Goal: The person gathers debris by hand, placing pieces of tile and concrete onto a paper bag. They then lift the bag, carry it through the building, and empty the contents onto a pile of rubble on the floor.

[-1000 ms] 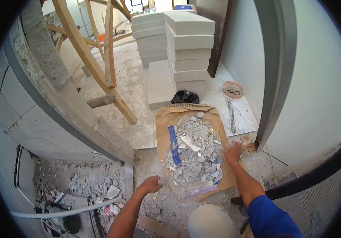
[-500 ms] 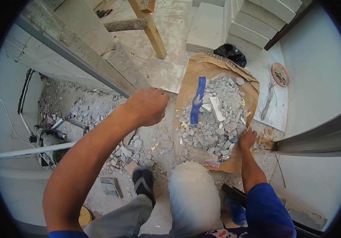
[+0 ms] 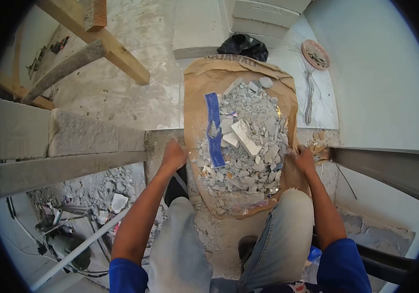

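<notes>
A brown paper sack, spread flat on the floor, bears a heap of grey rubble. A torn blue strip and a white broken block lie on the heap. At the sack's left edge, my left hand is closed with its fingers curled on the paper; the fingertips are hidden. My right hand grips the right edge, where the paper is drawn up into a fold.
Behind the sack are a black plastic bag and pale blocks. Wire and a round pink dish lie at right. A metal frame juts in from the right; pale blocks, a wooden beam and a white pipe stand left.
My left hand has come down from above the floor to the sack's left edge. My right hand stays at the right edge. My left foot has stepped forward beside the sack; the view has shifted.
</notes>
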### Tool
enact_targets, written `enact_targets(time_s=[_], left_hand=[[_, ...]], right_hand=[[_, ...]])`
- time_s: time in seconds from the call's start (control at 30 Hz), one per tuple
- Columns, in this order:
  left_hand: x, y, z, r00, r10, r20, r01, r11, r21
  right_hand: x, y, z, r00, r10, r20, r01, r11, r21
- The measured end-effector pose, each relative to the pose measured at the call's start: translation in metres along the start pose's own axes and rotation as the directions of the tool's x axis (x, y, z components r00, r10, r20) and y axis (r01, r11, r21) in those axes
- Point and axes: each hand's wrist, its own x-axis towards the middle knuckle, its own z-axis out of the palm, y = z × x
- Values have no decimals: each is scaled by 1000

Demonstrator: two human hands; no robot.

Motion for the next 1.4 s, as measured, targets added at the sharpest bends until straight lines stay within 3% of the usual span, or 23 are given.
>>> enact_targets(time_s=[0.1, 0.2, 0.33, 0.4, 0.47, 0.67, 0.77, 0.9, 1.0, 1.07, 1.17, 1.23, 1.3, 1.33, 1.4], left_hand=[[12, -16, 41, 995, -88, 56, 89, 996, -24], [15, 1, 24, 987, -116, 108, 124, 990, -71], [14, 2, 24, 986, -54, 160, 80, 984, -162], [3, 7, 23, 991, -24, 132, 65, 945, -321], [-14, 28, 13, 993, -29, 113, 80, 872, -483], [-44, 71, -21, 982, 110, 156, 0, 817, -576], [-62, 88, -36, 980, 61, 187, 63, 803, -593], [-59, 77, -25, 978, 93, 185, -2, 899, -439], [-44, 50, -5, 985, 64, 160, 12, 899, -438], [-33, 20, 16, 985, 110, 130, -41, 893, -449], [-39, 14, 24, 985, 5, 171, 99, 798, -595], [-44, 22, 10, 964, -35, 263, 163, 860, -484], [-55, 28, -8, 908, -79, 412, 270, 861, -430], [-53, 26, -11, 854, -93, 511, 252, 934, -253], [-49, 23, -14, 717, -178, 674, 143, 984, 108]], right_hand=[[8, 9, -1, 995, 41, 92, -54, 989, 134], [29, 6, -11, 962, 130, 241, -71, 969, -236], [23, -26, -15, 960, 102, 260, 6, 923, -384], [16, -32, -13, 967, 60, 247, 48, 911, -409], [8, -44, -17, 965, 65, 254, 47, 911, -410], [-18, -94, -18, 976, -1, 217, 83, 925, -371], [-22, -107, -5, 974, -35, 223, 116, 925, -361], [-34, -126, 21, 975, 52, 218, 2, 971, -240], [-48, -158, 14, 909, 240, 341, -228, 971, -75], [-58, -138, 37, 934, 216, 284, -188, 975, -120], [-108, -118, 52, 983, 135, 121, -120, 985, -120], [-122, -98, 63, 968, 212, 136, -188, 968, -169], [-126, -88, 56, 918, 283, 279, -185, 925, -331], [-126, -88, 52, 884, 325, 336, -172, 894, -413], [-130, -98, 50, 923, 279, 265, -137, 882, -452]])
